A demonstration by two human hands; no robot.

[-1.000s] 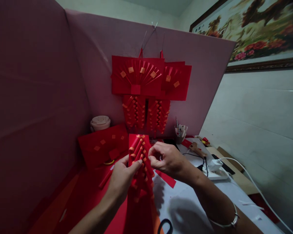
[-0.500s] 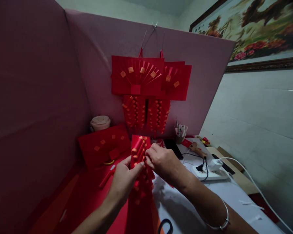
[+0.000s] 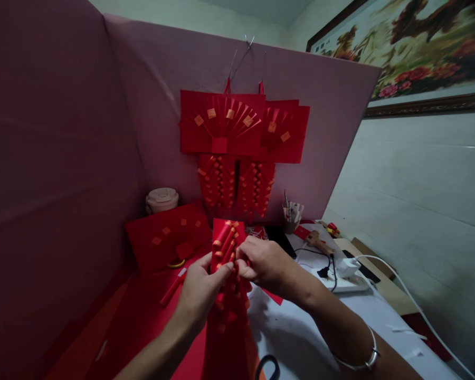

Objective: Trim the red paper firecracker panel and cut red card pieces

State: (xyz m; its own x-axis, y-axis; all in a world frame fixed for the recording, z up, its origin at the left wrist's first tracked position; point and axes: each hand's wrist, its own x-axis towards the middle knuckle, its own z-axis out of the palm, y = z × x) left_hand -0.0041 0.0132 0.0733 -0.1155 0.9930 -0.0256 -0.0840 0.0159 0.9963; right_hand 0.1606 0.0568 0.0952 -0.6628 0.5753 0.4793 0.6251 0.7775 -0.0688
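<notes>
I hold a red paper firecracker string [image 3: 226,240], a strip with rows of small red rolls tipped in orange, upright over the table. My left hand [image 3: 200,293] grips its left edge from below, fingers closed on it. My right hand [image 3: 261,261] pinches the right side of the string among the rolls, fingers pressed together. The lower part of the strip hangs down between my forearms.
Finished red fan and firecracker decorations [image 3: 241,137] hang on the pink partition [image 3: 332,121]. Red paper sheets [image 3: 166,237] lie at left by a lidded pot [image 3: 162,199]. A glue gun [image 3: 319,243], power strip [image 3: 346,277], phone [image 3: 281,238], tool cup [image 3: 293,214] and scissors [image 3: 267,367] sit on the table.
My right hand moved left from beside the string onto its rolls and closed there. The left hand kept its grip, shifting slightly.
</notes>
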